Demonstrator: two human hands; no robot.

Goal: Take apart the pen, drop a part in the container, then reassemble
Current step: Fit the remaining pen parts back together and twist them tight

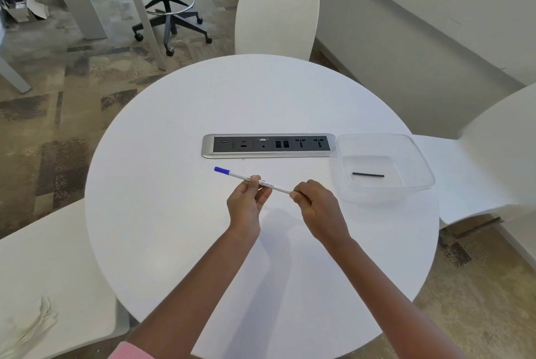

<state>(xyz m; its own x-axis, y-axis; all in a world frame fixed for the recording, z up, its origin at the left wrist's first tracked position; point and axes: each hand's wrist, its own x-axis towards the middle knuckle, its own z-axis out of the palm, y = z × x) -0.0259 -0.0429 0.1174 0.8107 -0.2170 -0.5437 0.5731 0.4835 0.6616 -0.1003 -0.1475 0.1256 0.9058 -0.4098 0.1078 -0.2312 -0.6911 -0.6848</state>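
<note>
A white pen (237, 176) with a blue cap at its far-left end is held above the round white table (174, 228). My left hand (246, 202) pinches the pen's barrel near the middle. My right hand (316, 208) grips the pen's right end, where a bit of blue shows at the fingertips. A clear plastic container (417, 161) stands to the right on the table, apart from both hands. A thin dark stick-like part (368, 175) lies flat on its bottom.
A silver and black socket panel (269, 145) is set into the table just beyond the pen. White chairs stand at the far side (275, 16), the right (493, 161) and the near left (52, 286). A black office stool (169, 10) stands on the carpet behind.
</note>
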